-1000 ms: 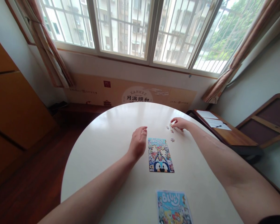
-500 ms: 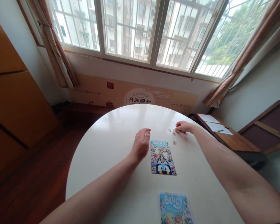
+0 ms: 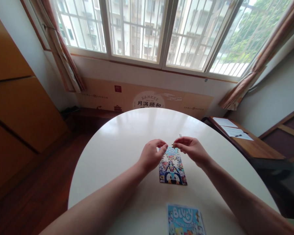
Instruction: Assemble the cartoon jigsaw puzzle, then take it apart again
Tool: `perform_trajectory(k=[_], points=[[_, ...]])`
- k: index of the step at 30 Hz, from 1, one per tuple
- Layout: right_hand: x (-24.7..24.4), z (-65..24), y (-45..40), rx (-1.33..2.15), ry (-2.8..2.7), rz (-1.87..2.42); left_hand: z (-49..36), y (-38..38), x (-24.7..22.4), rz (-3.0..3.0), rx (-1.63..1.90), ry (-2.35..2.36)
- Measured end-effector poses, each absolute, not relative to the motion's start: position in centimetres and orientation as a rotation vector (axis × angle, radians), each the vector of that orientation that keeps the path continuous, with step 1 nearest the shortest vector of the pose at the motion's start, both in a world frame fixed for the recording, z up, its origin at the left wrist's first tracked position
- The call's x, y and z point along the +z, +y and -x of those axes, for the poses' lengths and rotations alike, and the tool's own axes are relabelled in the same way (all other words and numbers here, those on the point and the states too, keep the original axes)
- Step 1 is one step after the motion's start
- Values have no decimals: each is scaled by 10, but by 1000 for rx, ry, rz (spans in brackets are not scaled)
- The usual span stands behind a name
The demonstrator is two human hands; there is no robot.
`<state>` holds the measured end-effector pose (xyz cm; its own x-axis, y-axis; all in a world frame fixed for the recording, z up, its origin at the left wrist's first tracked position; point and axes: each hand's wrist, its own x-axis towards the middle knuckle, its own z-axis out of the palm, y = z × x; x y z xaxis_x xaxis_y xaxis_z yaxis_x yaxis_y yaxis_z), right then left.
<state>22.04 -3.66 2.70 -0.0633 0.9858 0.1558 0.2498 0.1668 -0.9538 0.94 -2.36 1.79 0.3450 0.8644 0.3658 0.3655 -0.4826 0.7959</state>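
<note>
A colourful jigsaw puzzle (image 3: 172,168) with a blue dog face lies on the white round table (image 3: 100,156), with pale gaps in its upper part. My right hand (image 3: 192,150) pinches a small puzzle piece (image 3: 173,145) above the puzzle's top edge. Left of it, my left hand (image 3: 154,153) is over the puzzle's upper left edge, thumb and fingers apart, holding nothing. Behind my right hand, a loose piece (image 3: 180,135) shows on the table; others may be hidden by the hand. Nearer to me lies a blue Bluey picture sheet (image 3: 185,220).
To the right stands a wooden side table (image 3: 262,147) with papers (image 3: 237,133) and a pen on it. An orange-brown cabinet (image 3: 24,111) is at the left. Beyond the round table are a printed banner (image 3: 95,98) and a barred window.
My right hand has moved left from the loose pieces to the puzzle's top edge, carrying a piece. The thumb and fingers of my left hand have spread, and it has shifted slightly right.
</note>
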Motion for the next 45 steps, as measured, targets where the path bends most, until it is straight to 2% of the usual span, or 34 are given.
perform_trajectory(k=[10,16,20,32,45], points=[[8,-198,-49,928,-1460,1104,-14,-30,21,-1965,925,1045],[12,-205,-54,391,-1785,1056,-12,-26,19,-1907,913,1083],[14,-203,-59,245,-1930,952,-12,-27,17,-1940,879,1090],[-8,-207,-48,202,-2073,1118,7,-12,20,-2378,826,1335],[-14,-206,-45,208,-2153,1163,4,-9,5,-2400,732,1319]])
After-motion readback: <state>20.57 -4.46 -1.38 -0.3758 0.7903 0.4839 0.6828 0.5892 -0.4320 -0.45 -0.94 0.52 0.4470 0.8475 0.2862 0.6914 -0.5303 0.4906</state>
